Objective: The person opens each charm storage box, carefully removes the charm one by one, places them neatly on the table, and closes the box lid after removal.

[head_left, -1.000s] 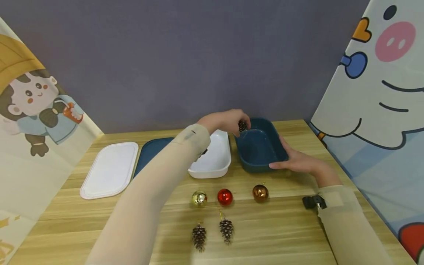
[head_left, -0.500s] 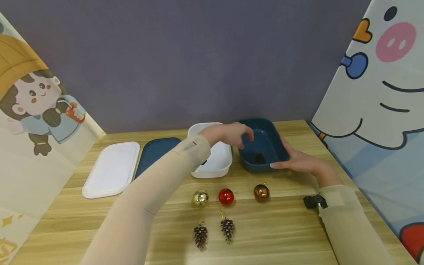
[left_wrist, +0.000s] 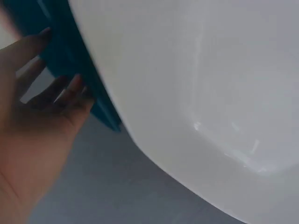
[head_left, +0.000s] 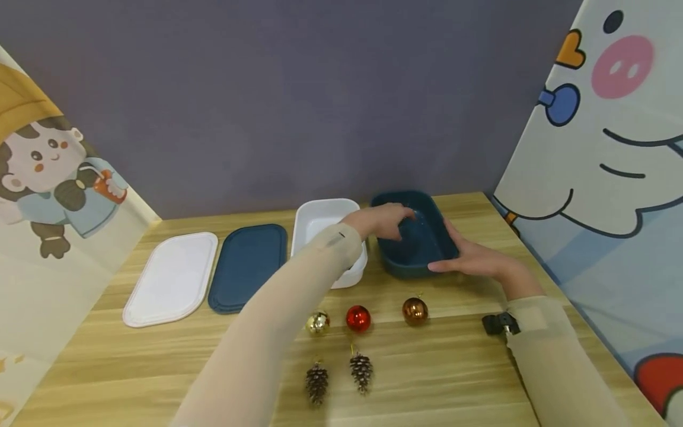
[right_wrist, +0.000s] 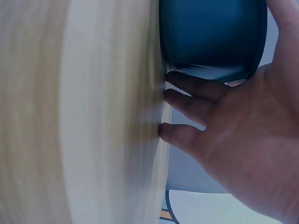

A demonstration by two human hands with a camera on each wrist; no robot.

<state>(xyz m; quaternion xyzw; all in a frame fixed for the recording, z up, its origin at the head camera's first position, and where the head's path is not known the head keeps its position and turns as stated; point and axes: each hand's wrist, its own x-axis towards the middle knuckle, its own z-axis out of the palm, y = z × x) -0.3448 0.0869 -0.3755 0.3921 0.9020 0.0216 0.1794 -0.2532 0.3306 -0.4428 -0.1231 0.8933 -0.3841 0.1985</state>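
In the head view my left hand (head_left: pixel 385 220) hangs over the left side of the dark blue box (head_left: pixel 405 271), its fingers loose with nothing between them. The left wrist view shows those fingers (left_wrist: pixel 70 95) spread close to the blue box (left_wrist: pixel 105 109), beside the big white box (left_wrist: pixel 154 116). My right hand (head_left: pixel 475 258) rests against the blue box's near right corner, thumb along the front and forefinger along the side. In the right wrist view its other fingers (right_wrist: pixel 187 105) are extended beside the blue box (right_wrist: pixel 212 39). No pine cone shows inside.
A gold ball (head_left: pixel 318 323), a red ball (head_left: pixel 358 319) and a brown ball (head_left: pixel 415 311) sit in front of the boxes. Nearer lie two pine cones (head_left: pixel 317 384). A white lid (head_left: pixel 171 279) and a blue lid (head_left: pixel 248 267) lie flat at left.
My left hand has let go of a pine cone, which lay in the blue box half a second ago. That hand has since shifted right over the box. The right hand stays put.
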